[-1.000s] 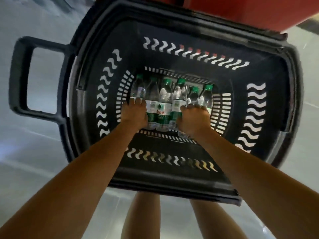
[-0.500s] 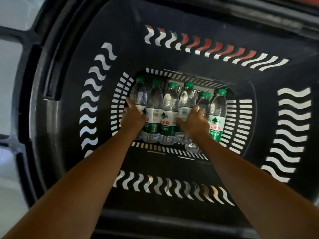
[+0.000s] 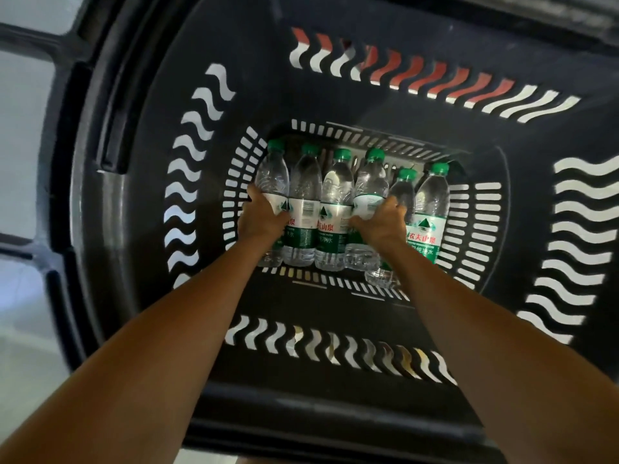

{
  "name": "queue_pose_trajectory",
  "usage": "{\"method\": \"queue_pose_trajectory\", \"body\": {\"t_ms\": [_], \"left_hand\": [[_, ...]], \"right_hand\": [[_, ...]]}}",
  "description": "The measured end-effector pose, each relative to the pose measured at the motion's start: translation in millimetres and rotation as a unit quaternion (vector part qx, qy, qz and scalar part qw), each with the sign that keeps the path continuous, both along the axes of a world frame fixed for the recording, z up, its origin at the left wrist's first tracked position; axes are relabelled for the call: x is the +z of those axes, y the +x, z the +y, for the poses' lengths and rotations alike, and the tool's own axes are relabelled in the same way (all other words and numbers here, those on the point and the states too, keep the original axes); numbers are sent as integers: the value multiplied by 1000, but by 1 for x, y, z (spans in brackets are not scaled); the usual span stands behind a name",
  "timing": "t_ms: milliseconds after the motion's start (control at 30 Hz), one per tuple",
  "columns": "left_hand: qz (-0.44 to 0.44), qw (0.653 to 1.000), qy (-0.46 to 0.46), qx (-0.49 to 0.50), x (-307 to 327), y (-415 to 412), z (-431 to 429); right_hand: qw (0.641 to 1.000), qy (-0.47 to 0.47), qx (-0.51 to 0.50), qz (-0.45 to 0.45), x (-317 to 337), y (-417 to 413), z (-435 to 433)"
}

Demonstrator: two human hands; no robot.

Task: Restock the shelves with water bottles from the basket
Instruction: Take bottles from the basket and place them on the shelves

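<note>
Water bottles (image 3: 335,202): six w/ green caps, all lying flat on the basket (image 3: 140,229) bottom. They lie side by side, caps toward the far wall, in a row from the bottom's left edge to its right edge. Judging by that, the restock is at the pick-up stage. No bottle is out of the basket as far as visible, and no shelf is in view, so can't tell how much is stocked. Prob. left to do: lift, carry, place, repeat for the rest.

Left hand (image 3: 264,217) grips the end bottle (image 3: 272,177) at the left edge, fingers curled over its outer side at label height. Right hand (image 3: 382,224) is curled round the 4th bottle (image 3: 370,182), thumb on its label, fingertips between it & the 5th bottle (image 3: 403,195). Both hands may be squeezing the four left bottles as one bunch; can't be sure. The 5th bottle sits w/ its base nearer the near edge. The 6th bottle (image 3: 430,202) lies by the right edge, untouched.

Basket is black & deep, w/ wavy slots in its walls, and holds only bottles as far as seen.
</note>
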State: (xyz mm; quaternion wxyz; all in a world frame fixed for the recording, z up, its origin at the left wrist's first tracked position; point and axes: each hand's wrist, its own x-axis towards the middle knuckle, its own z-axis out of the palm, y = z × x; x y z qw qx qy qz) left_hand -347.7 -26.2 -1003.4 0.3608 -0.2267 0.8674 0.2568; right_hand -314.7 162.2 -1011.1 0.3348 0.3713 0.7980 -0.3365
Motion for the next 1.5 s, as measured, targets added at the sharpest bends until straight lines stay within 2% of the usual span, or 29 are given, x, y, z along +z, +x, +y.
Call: {"method": "queue_pose_trajectory", "body": {"t_ms": [167,333,400,533,700,833,900,967,1133,1300,1500], "left_hand": [[-48,995,61,61,35,5,18],[-82,983,129,106,93,9,42],[-98,975,159,118,124,8,48],[-110,962,229,97,203,8,58],[-141,933,305,129,318,12,64],[-109,925,346,116,408,9,72],[-93,920,371,85,454,7,74],[-82,912,396,74,498,4,75],[-48,904,425,9,590,1,89],[-45,884,464,-42,660,-3,122],[-13,866,490,-99,715,-10,188]], "right_hand": [[968,-195,-157,-19,36,8,17],[914,-294,-273,-57,94,23,23],[899,-327,-286,-60,122,29,28],[893,-361,-262,-57,194,36,41],[872,-420,-253,-7,318,37,59],[836,-476,-267,59,416,41,66],[803,-515,-286,89,464,42,71],[785,-540,-283,110,507,43,76],[773,-544,-275,177,600,50,83],[807,-463,-271,247,667,63,110],[830,-393,-263,296,712,65,178]]}}
